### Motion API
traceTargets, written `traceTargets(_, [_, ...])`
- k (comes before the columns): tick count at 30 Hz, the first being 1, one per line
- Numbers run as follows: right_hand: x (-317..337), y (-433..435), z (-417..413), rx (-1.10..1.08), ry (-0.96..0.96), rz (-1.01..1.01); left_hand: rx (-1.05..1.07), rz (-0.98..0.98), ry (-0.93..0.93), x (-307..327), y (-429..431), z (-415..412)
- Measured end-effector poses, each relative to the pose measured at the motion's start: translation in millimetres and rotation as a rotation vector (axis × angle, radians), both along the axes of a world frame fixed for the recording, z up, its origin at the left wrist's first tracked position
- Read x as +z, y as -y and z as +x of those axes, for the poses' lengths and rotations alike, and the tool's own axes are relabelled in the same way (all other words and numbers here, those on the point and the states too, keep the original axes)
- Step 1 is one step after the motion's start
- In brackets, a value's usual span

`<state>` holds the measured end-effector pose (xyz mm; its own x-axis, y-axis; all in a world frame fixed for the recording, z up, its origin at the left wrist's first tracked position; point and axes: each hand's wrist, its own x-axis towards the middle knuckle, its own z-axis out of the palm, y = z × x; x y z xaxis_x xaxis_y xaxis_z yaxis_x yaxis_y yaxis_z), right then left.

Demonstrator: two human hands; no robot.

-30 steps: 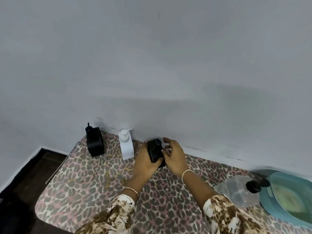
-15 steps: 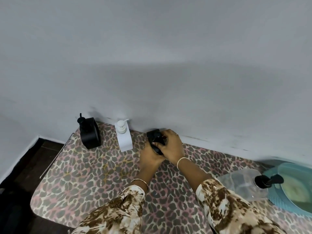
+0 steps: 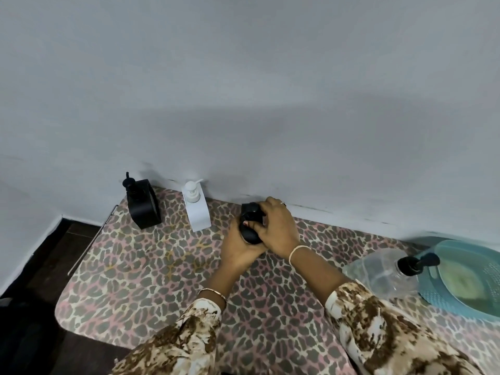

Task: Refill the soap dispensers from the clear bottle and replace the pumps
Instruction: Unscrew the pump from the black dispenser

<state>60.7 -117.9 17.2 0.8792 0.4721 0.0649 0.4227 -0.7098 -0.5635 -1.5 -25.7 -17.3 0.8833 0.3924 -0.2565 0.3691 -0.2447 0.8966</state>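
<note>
Black dispenser (image 3: 251, 212), contents hidden

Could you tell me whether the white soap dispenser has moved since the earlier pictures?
No. The white dispenser still stands by the wall, about the same gap from the black dispenser on its left.

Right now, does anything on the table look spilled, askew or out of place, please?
Nothing looks spilled on the leopard-print table cover. Only the black plastic dispenser looks tilted, because the left hand and the right hand grip it; the black square dispenser and the white plastic dispenser stand upright by the wall.
</note>
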Motion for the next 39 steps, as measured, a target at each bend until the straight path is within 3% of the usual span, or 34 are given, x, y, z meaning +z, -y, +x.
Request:
traceTargets(7, [14.5,30.0,-30.1,0.008,0.023,-0.024,-0.090,-0.125,-0.010,12.7,15.7,-29.9])
traceTargets(23, [21.3,153.8,-91.7,0.350,-0.198,-0.139,-0.551,-0.242,-0.136,2.1,77.7,-100.1])
traceTargets(27, [-0.4,175.9,-101.2,0.251,-0.152,-0.075,-0.579,-0.207,-0.103,-10.3,93.8,-102.4])
traceTargets(32, [-35.5,182.5,-123.5,-0.063,0.018,0.157,-0.538,-0.114,-0.033,-27.3,109.9,-103.7])
traceTargets(39, [-56.0,178.1,-134.7,-0.263,0.108,0.374,-0.414,-0.050,0.257,-64.2,119.6,-111.8])
